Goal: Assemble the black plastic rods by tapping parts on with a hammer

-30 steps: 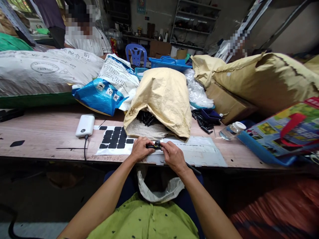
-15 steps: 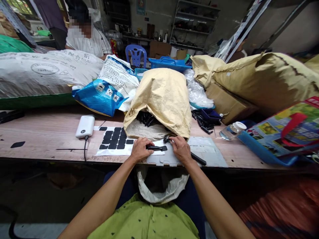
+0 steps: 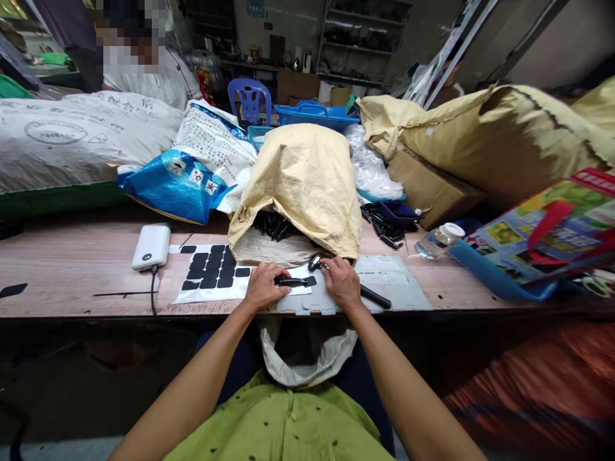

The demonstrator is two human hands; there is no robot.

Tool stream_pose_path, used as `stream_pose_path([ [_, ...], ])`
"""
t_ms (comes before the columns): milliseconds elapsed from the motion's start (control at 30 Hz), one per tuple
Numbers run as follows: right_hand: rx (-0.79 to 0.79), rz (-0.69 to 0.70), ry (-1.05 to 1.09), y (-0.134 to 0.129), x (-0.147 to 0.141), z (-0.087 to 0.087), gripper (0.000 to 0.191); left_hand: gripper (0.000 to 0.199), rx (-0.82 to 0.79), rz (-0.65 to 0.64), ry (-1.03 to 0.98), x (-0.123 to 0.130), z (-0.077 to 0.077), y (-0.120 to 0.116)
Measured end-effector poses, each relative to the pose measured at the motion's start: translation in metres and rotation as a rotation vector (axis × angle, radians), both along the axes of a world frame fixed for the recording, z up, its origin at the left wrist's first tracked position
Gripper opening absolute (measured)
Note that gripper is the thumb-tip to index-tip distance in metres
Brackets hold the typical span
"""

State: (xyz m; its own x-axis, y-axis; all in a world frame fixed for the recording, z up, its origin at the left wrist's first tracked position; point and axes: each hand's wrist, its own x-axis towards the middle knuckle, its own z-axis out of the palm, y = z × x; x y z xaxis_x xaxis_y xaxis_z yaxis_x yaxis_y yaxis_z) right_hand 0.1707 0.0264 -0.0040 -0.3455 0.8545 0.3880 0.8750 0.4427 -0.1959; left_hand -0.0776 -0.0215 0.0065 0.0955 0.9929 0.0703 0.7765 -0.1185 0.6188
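Black in colour, pinching a slim black piece (image 3: 294, 282) between thumb and fingers of the left hand (image 3: 264, 287), just above the front edge of the bench (image 3: 110, 278). Clamping a hammer (image 3: 376, 296) in the right hand (image 3: 343, 282), with fingers closed near its head and the handle running out behind. Showing a dark patch (image 3: 311, 281) at the free end of the piece; cannot tell whether stuck on or merely lying beneath. Judging from this, partway through one piece, perhaps with joining or pressing left to do. Plenty more to handle, seemingly, with similar dark pieces (image 3: 273, 225) in the mouth of the paper sack (image 3: 307, 166) and rows of patches on the white sheet (image 3: 182, 294). Cannot say whether finished or untouched for the loose heap (image 3: 384, 227) beyond, near the bottle (image 3: 438, 241).
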Motion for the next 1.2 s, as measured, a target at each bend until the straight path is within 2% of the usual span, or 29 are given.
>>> stream_pose_path([
  [200,-0.008,0.003,0.014,0.000,0.000,0.000,0.025,0.021,0.001,0.004,0.000,-0.001,-0.002,0.002],
  [333,-0.021,0.004,0.021,0.000,0.000,0.001,0.024,0.020,0.048,-0.033,-0.066,0.005,0.012,-0.010],
  [433,-0.022,0.002,0.024,0.000,0.000,0.003,0.024,0.023,-0.011,-0.201,-0.249,0.019,0.029,-0.039],
  [500,-0.020,0.002,0.026,-0.001,0.000,0.003,0.024,0.025,-0.170,-0.368,-0.314,0.033,0.033,-0.062],
  [567,-0.019,0.000,0.029,-0.001,0.000,0.003,0.024,0.023,-0.316,-0.490,-0.228,0.045,0.027,-0.081],
  [600,-0.019,-0.002,0.030,-0.001,0.000,0.003,0.024,0.021,-0.363,-0.506,-0.145,0.050,0.020,-0.088],
  [700,-0.020,-0.002,0.033,-0.001,0.000,0.003,0.024,0.023,-0.426,-0.393,0.131,0.060,-0.006,-0.096],
  [800,-0.021,-0.009,0.029,-0.001,0.000,0.003,0.024,0.027,-0.458,-0.257,0.319,0.064,-0.029,-0.093],
  [900,-0.022,-0.011,0.025,-0.001,0.000,0.003,0.023,0.031,-0.493,-0.189,0.398,0.066,-0.041,-0.090],
  [967,-0.018,-0.008,0.029,-0.001,0.000,0.003,0.023,0.033,-0.509,-0.189,0.416,0.067,-0.043,-0.092],
  [1067,-0.013,-0.010,0.031,-0.001,0.000,0.002,0.023,0.035,-0.508,-0.233,0.379,0.066,-0.034,-0.094],
  [1133,-0.012,-0.010,0.029,-0.001,0.000,0.002,0.023,0.032,-0.503,-0.272,0.268,0.062,-0.020,-0.088],
  [1200,-0.011,-0.008,0.029,-0.002,0.000,0.002,0.023,0.027,-0.510,-0.324,0.079,0.054,0.000,-0.071],
])
